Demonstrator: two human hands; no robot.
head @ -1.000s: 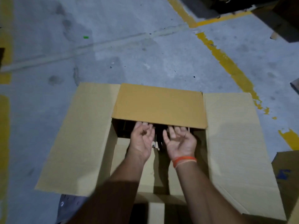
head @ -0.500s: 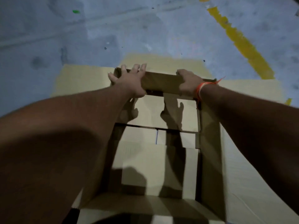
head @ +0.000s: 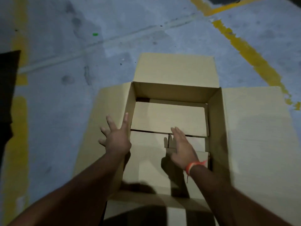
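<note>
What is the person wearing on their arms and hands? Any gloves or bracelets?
No gloves, and no sleeves in view: the left hand and the right hand are bare. The only thing worn is a thin orange thread wristband round the right wrist, with a short loose end hanging from it. No watch shows.

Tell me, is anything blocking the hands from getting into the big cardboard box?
Nothing visible is. The cardboard box stands open, its far and side flaps folded outward. The left hand is over its left wall, the right hand over the inside.
</note>
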